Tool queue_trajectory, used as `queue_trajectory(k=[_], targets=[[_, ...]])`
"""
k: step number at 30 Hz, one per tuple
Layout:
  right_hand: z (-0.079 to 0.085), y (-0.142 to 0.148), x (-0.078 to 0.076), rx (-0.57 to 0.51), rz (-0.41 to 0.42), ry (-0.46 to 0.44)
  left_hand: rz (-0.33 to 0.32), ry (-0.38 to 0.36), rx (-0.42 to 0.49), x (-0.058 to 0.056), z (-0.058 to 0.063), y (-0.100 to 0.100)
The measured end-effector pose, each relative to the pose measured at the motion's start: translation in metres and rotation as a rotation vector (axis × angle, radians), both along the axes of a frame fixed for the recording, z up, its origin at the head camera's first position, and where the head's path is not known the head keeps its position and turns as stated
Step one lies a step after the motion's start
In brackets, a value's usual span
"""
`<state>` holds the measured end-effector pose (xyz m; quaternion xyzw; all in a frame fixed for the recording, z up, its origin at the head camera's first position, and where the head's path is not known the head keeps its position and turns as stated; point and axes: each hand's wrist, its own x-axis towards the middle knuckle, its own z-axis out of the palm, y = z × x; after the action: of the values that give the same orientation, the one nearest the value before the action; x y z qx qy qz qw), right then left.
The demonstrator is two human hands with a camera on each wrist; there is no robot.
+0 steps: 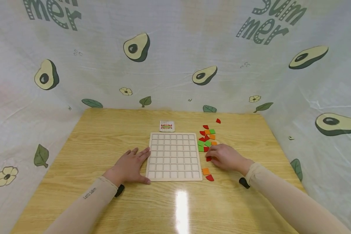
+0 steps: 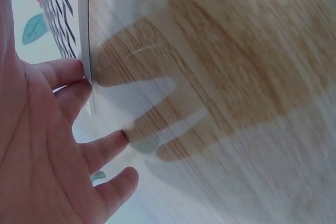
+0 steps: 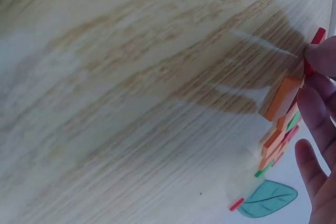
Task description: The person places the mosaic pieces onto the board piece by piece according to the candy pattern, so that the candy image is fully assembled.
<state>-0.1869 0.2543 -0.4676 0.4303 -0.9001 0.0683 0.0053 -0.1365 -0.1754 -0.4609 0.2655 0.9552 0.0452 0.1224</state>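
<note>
A pale wooden board (image 1: pixel 175 157) with a square grid lies flat on the table, its cells bare. My left hand (image 1: pixel 131 165) rests at the board's left side, fingers spread, fingertips touching the edge; the left wrist view shows this hand (image 2: pixel 47 129) palm-on. Right of the board, my right hand (image 1: pixel 226 157) pinches a red quarter-circle tile (image 1: pixel 208 159) between thumb and fingers, low over the table. In the right wrist view the red tile (image 3: pixel 318 36) shows beside the thumb, partly hidden. Beyond those fingers are green tiles (image 1: pixel 201 148) and orange tiles (image 1: pixel 212 137).
A small pattern card (image 1: pixel 167 126) lies behind the board. An orange square (image 1: pixel 206 171) and a red quarter-circle (image 1: pixel 210 177) lie near the board's front right corner. One red piece (image 1: pixel 218 121) sits apart at the back. A printed cloth (image 1: pixel 169 65) hangs behind the table.
</note>
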Motion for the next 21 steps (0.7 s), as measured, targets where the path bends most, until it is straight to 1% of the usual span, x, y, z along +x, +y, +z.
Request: queue_trajectory(k=[7, 21], targets=[[-0.0014, 0.0002, 0.0002, -0.008, 0.000, -0.003, 0.001, 0.004, -0.016, -0.0010, -0.0007, 0.0007], [-0.0022, -0.0022, 0.0005, -0.048, 0.006, 0.012, -0.003, 0.006, -0.019, -0.0021, -0.0024, 0.0005]])
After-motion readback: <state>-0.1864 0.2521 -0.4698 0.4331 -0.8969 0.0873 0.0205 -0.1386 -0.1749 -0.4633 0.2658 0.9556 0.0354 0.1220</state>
